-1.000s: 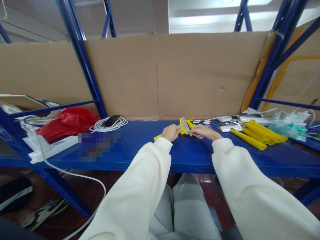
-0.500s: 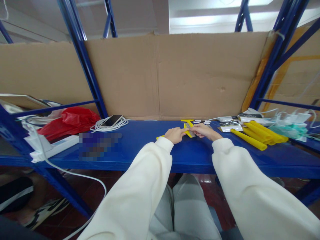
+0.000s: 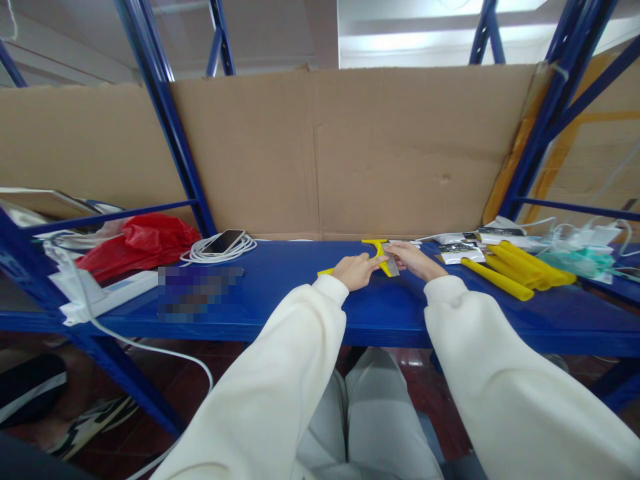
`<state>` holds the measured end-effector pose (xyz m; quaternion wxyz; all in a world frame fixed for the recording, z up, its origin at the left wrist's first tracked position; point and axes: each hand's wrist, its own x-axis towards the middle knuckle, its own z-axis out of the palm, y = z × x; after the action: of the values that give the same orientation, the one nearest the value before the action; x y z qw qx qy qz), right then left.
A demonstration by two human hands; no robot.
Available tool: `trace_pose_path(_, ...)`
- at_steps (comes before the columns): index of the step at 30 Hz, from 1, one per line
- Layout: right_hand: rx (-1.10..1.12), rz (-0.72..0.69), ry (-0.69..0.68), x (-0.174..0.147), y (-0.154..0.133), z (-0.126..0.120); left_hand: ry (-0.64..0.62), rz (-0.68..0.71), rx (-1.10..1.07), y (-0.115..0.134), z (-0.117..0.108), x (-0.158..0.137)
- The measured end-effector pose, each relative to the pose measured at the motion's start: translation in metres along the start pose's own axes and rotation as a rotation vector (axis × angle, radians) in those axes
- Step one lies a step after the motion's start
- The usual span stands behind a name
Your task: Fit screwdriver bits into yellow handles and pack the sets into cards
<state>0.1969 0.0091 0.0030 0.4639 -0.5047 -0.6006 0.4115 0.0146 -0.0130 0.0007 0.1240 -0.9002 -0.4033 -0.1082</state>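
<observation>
My left hand (image 3: 353, 272) is closed around the handle of a yellow scraper (image 3: 381, 251), whose end sticks out on the wrist side. The scraper's wide yellow head points away to the right, just above the blue shelf. A thin grey metal blade (image 3: 392, 265) lies along that head. My right hand (image 3: 411, 259) pinches the blade from the right, thumb and fingers curled at its edge. Whether the blade is seated in the head I cannot tell. The fingers cover part of both.
Several yellow tubes (image 3: 500, 279) lie at the right, beside silver-and-black packets (image 3: 461, 253) and clear plastic bags (image 3: 580, 250). A phone (image 3: 225, 242) rests on a coiled white cable (image 3: 197, 252) at the left, near a red bag (image 3: 145, 240). Cardboard (image 3: 320, 153) walls the back.
The grey blade shows more on the right side of the yellow head. My right hand has shifted slightly up and right, and my left hand has moved a little right.
</observation>
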Motion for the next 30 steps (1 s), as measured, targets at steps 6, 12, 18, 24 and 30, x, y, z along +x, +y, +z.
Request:
trace_pose_path(6,0.008,-0.056,-0.053,-0.0022,0.0,-0.0023,0.004,0.012,0.023,-0.0016,0.004,0.0017)
trace_pose_path(12,0.024,-0.037,-0.072,-0.0004,0.0029,-0.003,-0.016,-0.001,0.014,-0.0006,0.0028,0.0014)
trace_pose_path(18,0.036,-0.027,-0.094,0.0,0.005,-0.0033,-0.022,-0.02,-0.002,-0.0008,0.0006,0.0009)
trace_pose_path(24,0.024,-0.06,-0.076,0.0009,0.0044,-0.0046,-0.026,-0.039,-0.002,-0.0002,-0.0021,0.0005)
trace_pose_path(30,0.042,-0.072,-0.109,0.0015,0.0071,-0.0054,-0.028,-0.049,-0.019,-0.0004,-0.003,0.0009)
